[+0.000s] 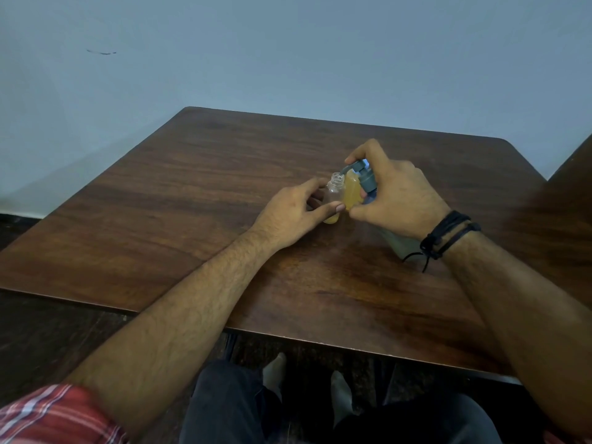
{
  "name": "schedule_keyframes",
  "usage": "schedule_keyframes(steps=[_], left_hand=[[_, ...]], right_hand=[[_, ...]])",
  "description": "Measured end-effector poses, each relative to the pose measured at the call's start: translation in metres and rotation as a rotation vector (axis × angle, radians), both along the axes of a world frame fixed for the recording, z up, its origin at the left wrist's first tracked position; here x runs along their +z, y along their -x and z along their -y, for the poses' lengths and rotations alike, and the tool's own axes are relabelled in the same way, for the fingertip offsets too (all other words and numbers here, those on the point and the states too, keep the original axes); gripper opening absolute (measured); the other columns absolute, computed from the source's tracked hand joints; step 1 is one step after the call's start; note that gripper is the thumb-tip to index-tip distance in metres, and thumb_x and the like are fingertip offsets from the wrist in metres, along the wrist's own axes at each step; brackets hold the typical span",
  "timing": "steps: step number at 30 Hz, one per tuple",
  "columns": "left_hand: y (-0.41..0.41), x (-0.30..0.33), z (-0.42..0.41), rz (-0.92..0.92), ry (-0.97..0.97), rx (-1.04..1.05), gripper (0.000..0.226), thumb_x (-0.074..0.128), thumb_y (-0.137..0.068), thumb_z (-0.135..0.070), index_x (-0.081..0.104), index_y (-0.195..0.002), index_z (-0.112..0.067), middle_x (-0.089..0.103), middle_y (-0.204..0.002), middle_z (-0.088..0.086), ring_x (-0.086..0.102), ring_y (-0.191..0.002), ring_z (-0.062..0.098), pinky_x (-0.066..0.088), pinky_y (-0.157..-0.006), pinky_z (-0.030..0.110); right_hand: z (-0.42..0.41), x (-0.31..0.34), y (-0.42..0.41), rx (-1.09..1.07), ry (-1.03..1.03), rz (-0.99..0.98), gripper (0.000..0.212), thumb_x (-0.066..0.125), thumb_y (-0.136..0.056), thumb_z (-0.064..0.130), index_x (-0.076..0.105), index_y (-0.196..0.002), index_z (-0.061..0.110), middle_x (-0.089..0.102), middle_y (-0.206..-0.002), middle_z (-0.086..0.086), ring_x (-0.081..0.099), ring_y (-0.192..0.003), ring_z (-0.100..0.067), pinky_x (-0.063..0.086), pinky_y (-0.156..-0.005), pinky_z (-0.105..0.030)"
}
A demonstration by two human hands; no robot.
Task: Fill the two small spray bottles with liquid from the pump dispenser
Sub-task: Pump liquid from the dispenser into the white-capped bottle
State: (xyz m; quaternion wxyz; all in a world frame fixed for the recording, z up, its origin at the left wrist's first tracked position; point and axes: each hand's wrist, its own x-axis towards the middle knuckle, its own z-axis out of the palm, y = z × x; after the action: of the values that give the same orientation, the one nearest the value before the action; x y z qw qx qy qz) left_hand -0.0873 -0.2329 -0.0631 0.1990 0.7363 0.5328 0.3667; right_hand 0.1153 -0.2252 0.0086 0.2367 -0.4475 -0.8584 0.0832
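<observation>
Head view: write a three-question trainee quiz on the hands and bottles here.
1. True or false: the small clear bottle has its cap on.
2. Which of the hands holds the pump dispenser? A) left B) right
3. Fill in: the dispenser's nozzle points toward the small bottle's open ____.

Key: 1 false, its threaded mouth is open; 2 B, the right hand wraps the dispenser while the left hand steadies the small bottle on the table; 3 mouth.

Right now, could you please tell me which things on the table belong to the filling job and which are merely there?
Part of the job:
- open small bottle, held by the left hand
- pump dispenser, gripped by the right hand

Merely there:
- wooden table
- black wrist cords
</observation>
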Motion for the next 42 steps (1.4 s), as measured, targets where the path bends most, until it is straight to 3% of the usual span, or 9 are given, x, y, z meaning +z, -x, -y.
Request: schedule_keyframes(steps=[4,8,14,18,26,30,36,42], left_hand=[[0.0009,-0.0005,-0.0009,-0.015,-0.001,0.001,0.059,0.063,-0.092,-0.058,0.058,-0.138,-0.022,0.071,-0.116,-0.005,0.067,-0.101,0.008,0.056,-0.09,0.039],[0.0007,-0.0012,-0.0013,0.005,0.009,-0.006,0.058,0.065,-0.092,-0.057,0.059,-0.137,-0.021,0.071,-0.115,-0.005,0.068,-0.102,0.009,0.056,-0.091,0.04],[0.0009,-0.0008,-0.0012,0.0,0.009,-0.007,0.057,0.064,-0.092,-0.057,0.059,-0.137,-0.022,0.071,-0.113,-0.006,0.067,-0.099,0.008,0.056,-0.09,0.039],[0.0007,-0.0001,-0.0003,0.003,0.0,-0.012,0.055,0.064,-0.093,-0.057,0.06,-0.136,-0.023,0.071,-0.112,-0.008,0.067,-0.098,0.006,0.056,-0.089,0.036],[0.0004,-0.0004,0.0,-0.004,-0.02,0.0,0.053,0.064,-0.092,-0.057,0.06,-0.134,-0.024,0.07,-0.109,-0.011,0.067,-0.097,0.004,0.056,-0.086,0.032],[0.0002,-0.0012,-0.0003,0.004,-0.023,0.008,0.052,0.065,-0.091,-0.058,0.06,-0.133,-0.028,0.07,-0.106,-0.015,0.066,-0.095,0.0,0.055,-0.084,0.026],[0.0005,-0.001,-0.0008,-0.014,-0.01,0.009,0.058,0.063,-0.091,-0.061,0.059,-0.136,-0.023,0.07,-0.113,-0.009,0.066,-0.101,0.007,0.056,-0.088,0.036],[0.0003,-0.0008,-0.001,0.009,0.009,0.007,0.058,0.065,-0.091,-0.059,0.059,-0.137,-0.023,0.072,-0.113,-0.008,0.067,-0.1,0.005,0.056,-0.091,0.035]], right_hand=[[0.0001,-0.0007,0.0014,-0.006,-0.015,0.002,0.062,0.062,-0.063,0.05,0.041,-0.118,0.033,0.059,-0.076,0.013,0.056,-0.064,-0.004,0.035,-0.052,-0.021],[-0.0012,-0.0019,-0.0001,0.003,-0.013,0.003,0.064,0.068,-0.066,0.046,0.037,-0.123,0.038,0.064,-0.078,0.007,0.06,-0.065,-0.01,0.048,-0.057,-0.028],[-0.0031,-0.0028,0.0008,-0.007,-0.01,0.0,0.06,0.07,-0.065,0.042,0.038,-0.115,0.037,0.061,-0.078,0.01,0.059,-0.063,-0.008,0.045,-0.053,-0.026],[-0.0009,-0.0018,-0.0002,-0.001,-0.017,-0.002,0.063,0.069,-0.067,0.044,0.038,-0.121,0.037,0.065,-0.083,0.007,0.063,-0.068,-0.012,0.054,-0.06,-0.032],[-0.0005,-0.002,0.0015,-0.008,-0.012,-0.007,0.06,0.064,-0.064,0.05,0.038,-0.116,0.036,0.063,-0.084,0.01,0.061,-0.068,-0.009,0.049,-0.058,-0.028],[-0.0001,-0.0022,0.0001,-0.01,-0.033,-0.006,0.064,0.067,-0.066,0.046,0.037,-0.123,0.038,0.066,-0.083,0.006,0.064,-0.069,-0.012,0.056,-0.063,-0.034],[-0.0014,-0.0026,0.0013,-0.006,-0.036,-0.006,0.058,0.07,-0.067,0.044,0.039,-0.115,0.036,0.064,-0.082,0.008,0.062,-0.068,-0.011,0.051,-0.058,-0.03],[0.0015,-0.0005,0.0008,-0.019,-0.037,-0.002,0.065,0.067,-0.066,0.046,0.037,-0.123,0.038,0.066,-0.083,0.006,0.063,-0.069,-0.013,0.059,-0.064,-0.039]])
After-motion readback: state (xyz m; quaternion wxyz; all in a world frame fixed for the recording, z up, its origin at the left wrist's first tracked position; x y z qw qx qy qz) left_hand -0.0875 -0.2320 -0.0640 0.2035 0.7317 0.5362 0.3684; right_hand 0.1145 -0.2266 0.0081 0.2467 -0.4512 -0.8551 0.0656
